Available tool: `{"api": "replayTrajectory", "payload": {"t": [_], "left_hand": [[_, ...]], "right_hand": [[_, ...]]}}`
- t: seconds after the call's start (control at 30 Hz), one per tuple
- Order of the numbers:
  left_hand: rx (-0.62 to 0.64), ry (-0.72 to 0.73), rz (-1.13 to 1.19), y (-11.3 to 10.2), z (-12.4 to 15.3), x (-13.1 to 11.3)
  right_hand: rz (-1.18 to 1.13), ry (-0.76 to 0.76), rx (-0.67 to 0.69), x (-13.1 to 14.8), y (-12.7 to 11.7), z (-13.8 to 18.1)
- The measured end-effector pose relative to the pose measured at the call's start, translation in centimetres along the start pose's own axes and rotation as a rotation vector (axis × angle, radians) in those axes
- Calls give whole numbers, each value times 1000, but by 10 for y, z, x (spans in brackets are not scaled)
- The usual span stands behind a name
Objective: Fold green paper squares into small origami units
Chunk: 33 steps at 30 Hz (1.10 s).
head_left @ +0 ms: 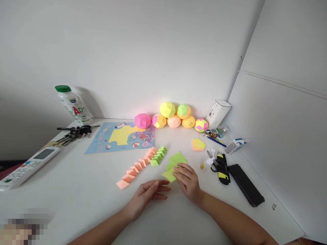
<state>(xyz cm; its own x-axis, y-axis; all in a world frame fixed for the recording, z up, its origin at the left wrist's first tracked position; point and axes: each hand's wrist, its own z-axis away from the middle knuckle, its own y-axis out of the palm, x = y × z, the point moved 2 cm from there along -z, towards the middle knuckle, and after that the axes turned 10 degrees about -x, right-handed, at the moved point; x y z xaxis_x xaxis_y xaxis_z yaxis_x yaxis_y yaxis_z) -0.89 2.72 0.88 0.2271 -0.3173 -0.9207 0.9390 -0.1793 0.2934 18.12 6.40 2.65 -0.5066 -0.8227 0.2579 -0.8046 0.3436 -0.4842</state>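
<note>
On a white table, my right hand [188, 181] rests on a small stack of yellow-green paper squares [174, 165], fingers bent and pressing on the nearest sheet. My left hand [149, 194] lies flat just to the left, fingers stretched toward that sheet's corner, holding nothing. Left of the stack runs a row of folded paper units, orange ones [135, 169] then green ones [158, 156].
Several paper polyhedron balls [168, 117] line the back wall. A picture sheet [122, 137], bottle [74, 104], keys [75, 132] and remote [28, 166] lie left. Right: sticky notes [198, 144], scissors [221, 166], a black phone [245, 184], a white box [217, 114].
</note>
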Motion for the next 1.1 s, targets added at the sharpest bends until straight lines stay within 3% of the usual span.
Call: {"api": "replayTrajectory", "payload": {"t": [0.07, 0.17, 0.23, 0.43, 0.7, 0.8, 1.0, 1.1], "left_hand": [[78, -123, 175, 0, -3, -6], [120, -213, 207, 1, -4, -10], [104, -204, 159, 2, -4, -8], [-115, -107, 168, 6, -4, 1], [-116, -83, 123, 9, 0, -4], [-104, -87, 94, 8, -1, -3], [-59, -96, 46, 6, -2, 1], [-25, -89, 25, 6, 1, -2]], "right_hand": [[-105, -74, -8, 7, -2, -1], [-181, -154, 81, 14, 0, 1], [-198, -170, 135, 16, 2, 3], [-135, -116, 181, 20, 6, 8], [-211, -78, 204, 20, 7, 8], [-308, 65, 205, 17, 8, 7], [-501, 544, 221, 8, 11, 5], [-526, 679, 252, 6, 12, 4]]}}
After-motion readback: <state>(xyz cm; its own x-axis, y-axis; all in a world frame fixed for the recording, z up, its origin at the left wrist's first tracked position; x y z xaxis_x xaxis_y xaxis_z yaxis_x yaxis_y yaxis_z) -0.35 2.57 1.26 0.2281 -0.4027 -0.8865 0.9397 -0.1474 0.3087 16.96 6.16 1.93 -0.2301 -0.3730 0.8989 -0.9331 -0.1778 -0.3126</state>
